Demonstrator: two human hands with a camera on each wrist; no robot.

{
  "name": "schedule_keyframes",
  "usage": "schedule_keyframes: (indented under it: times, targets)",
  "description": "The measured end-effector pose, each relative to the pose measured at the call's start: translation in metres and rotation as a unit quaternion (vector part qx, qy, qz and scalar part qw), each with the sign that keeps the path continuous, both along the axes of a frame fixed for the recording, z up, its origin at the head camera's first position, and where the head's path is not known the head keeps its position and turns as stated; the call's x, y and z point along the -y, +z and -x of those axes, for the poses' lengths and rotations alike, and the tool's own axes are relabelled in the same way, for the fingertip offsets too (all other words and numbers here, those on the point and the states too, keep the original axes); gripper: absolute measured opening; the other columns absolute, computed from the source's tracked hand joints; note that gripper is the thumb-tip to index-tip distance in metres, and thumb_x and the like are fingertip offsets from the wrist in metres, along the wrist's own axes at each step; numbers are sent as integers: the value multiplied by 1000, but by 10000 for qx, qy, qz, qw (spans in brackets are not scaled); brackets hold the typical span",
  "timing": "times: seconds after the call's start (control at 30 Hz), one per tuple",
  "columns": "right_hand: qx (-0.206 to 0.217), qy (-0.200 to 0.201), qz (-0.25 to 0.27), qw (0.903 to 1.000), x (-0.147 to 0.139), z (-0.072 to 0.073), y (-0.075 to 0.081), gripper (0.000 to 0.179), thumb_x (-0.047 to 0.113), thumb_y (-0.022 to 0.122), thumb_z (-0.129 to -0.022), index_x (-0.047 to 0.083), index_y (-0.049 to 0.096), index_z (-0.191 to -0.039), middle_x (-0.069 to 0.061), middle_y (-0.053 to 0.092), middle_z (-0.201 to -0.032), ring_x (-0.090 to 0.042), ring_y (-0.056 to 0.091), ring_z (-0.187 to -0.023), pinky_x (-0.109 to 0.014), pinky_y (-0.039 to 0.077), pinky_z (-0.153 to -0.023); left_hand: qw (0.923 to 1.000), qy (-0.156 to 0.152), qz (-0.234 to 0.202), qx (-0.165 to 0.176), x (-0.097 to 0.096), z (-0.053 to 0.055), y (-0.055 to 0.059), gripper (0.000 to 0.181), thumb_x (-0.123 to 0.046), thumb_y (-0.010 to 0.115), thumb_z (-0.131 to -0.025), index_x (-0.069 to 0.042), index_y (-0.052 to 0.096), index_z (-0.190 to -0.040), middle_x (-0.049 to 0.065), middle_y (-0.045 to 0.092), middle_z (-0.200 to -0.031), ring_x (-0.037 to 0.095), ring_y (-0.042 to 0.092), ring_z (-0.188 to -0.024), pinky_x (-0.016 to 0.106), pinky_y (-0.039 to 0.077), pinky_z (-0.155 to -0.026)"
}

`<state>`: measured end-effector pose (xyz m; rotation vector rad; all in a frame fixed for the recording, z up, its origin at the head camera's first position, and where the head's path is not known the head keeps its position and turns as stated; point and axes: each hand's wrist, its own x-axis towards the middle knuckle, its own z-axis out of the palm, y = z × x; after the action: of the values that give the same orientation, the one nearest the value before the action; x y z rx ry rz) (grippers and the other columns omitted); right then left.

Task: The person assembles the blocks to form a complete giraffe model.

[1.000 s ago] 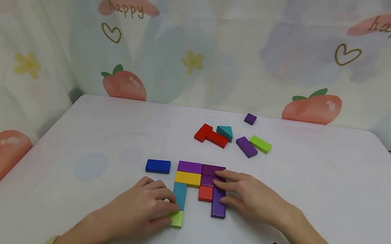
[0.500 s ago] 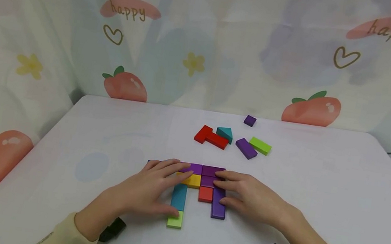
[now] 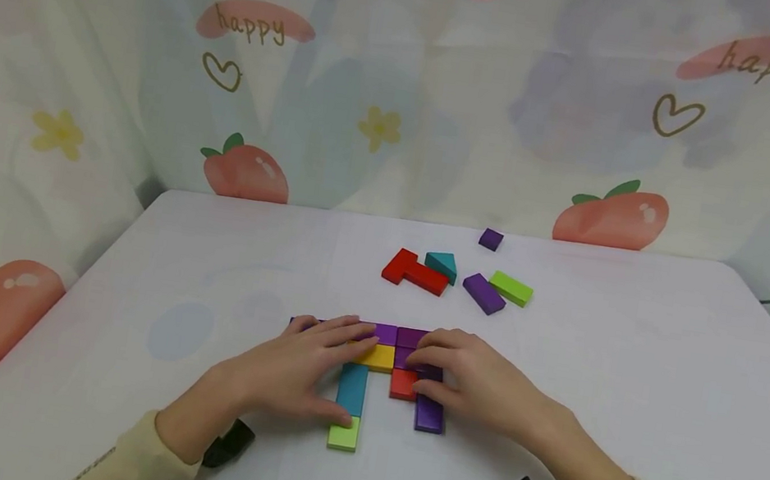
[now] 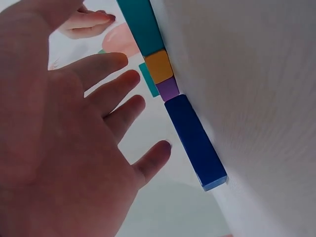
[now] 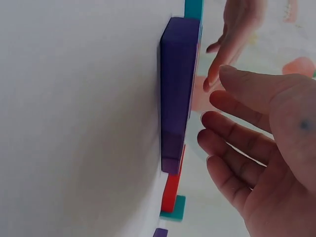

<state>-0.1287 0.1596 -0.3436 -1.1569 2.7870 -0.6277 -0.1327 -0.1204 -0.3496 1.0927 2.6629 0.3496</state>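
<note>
Coloured flat blocks lie joined on the table below both hands. My left hand (image 3: 294, 372) is spread over their left side, fingertips above the violet block (image 3: 386, 335) and yellow block (image 3: 380, 359), thumb at the lime block (image 3: 342, 438). A teal block (image 3: 352, 390) shows beneath it. The blue block (image 4: 195, 143) lies in the left wrist view, mostly covered by this hand in the head view. My right hand (image 3: 486, 384) hovers with relaxed fingers over the right side, near the red square (image 3: 402, 386) and upright purple block (image 3: 429, 417). Neither hand holds anything.
Behind the joined blocks lie loose ones: a red piece (image 3: 426, 278), a teal triangle (image 3: 443, 264), a purple block (image 3: 484, 294), a lime block (image 3: 511, 289) and a small purple block (image 3: 491, 240). A patterned curtain (image 3: 433, 114) hangs behind the white table (image 3: 112, 365).
My left hand has left the teal and lime blocks, moving forward and spreading over the blue and violet ones. My right hand has shifted slightly left over the purple blocks.
</note>
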Motion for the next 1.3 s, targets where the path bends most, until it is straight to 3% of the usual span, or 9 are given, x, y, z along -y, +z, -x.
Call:
schedule_keyframes:
  times: [0.23,0.73,1.3]
  targets:
    - [-20,82,-73,9999,7,-3,-2,27,25,80,-90,12,75,-113,4,64,-107,-16,60,-102,-38,54,-92,9992,127,113,353,-4,2,-1,93,-63,71,-84,-23,34,-160,-4,30,-164,18,19,-152,63,16,-116]
    - [27,111,-338,9994,13,-6,-3,33,24,81,-88,10,73,-117,0,60,-110,-21,57,-106,-42,54,-93,9994,144,120,282,-1,1,-2,90,-63,71,-84,-21,39,-157,-5,32,-163,19,23,-151,63,17,-116]
    - [117,471,-96,9988,19,-9,-6,28,20,81,-89,15,74,-115,7,69,-109,-15,62,-107,-44,50,-95,9993,106,154,333,-1,4,-2,89,-63,70,-84,-21,40,-157,-5,30,-163,20,22,-151,64,15,-116]
